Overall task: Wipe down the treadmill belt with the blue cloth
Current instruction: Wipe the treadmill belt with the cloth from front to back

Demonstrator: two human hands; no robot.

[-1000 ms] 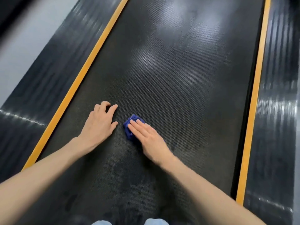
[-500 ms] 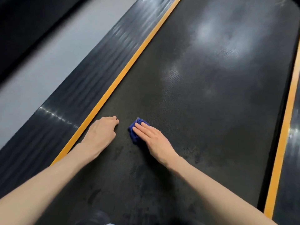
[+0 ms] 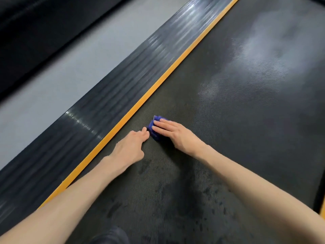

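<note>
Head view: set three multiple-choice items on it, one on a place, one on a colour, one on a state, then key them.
1. The blue cloth lies: A) in a bucket; B) on the belt under the right hand; C) draped over a handrail.
2. The stripe along the belt is: A) yellow; B) red; C) white.
3. The right hand's fingers are: A) balled in a fist; B) straight, pressing the cloth; C) lifted clear of the cloth.
Key: 1 B, blue shows past the fingertips; 2 A, its colour is plain; 3 B, they lie flat across it.
</note>
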